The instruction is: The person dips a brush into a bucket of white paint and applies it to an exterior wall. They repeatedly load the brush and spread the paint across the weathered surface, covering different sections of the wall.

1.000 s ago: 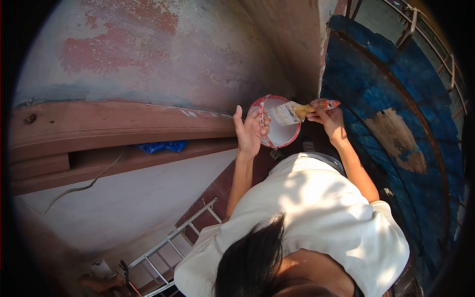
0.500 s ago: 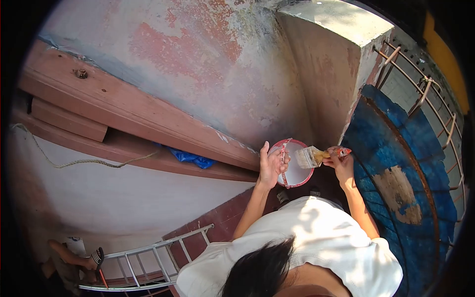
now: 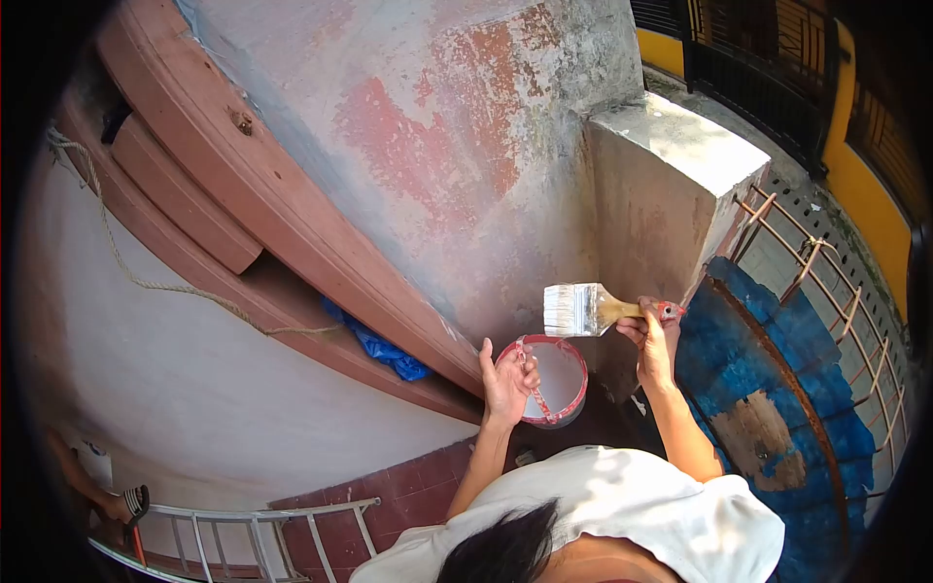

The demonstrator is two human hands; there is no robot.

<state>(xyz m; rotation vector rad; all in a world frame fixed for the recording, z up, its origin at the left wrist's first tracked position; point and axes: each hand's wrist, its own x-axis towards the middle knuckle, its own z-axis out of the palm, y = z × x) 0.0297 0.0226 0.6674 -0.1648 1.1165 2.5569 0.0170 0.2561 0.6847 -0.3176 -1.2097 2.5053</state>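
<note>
My right hand (image 3: 658, 342) grips the wooden handle of a wide paintbrush (image 3: 588, 309), its white-coated bristles pointing left toward the wall. The handle's end is red. Below the brush hangs a red-rimmed bucket (image 3: 583, 381) with white paint inside. My left hand (image 3: 509, 382) has its fingers hooked round the paint-spotted bucket handle (image 3: 540, 402), thumb sticking up. The brush is apart from both the bucket and the peeling wall (image 3: 466, 146) in front of me.
A reddish-brown beam (image 3: 321, 233) with a blue plastic bag (image 3: 389, 352) and a rope (image 3: 175, 286) runs along the left. An aluminium ladder (image 3: 258, 534) and another person's foot (image 3: 126, 505) are lower left. A blue sheet (image 3: 777, 360) and rusty bars (image 3: 865, 330) stand right.
My right hand has raised the paintbrush from over the bucket's mouth to above its rim, nearer the wall. The view has turned, with more of the street showing at upper right.
</note>
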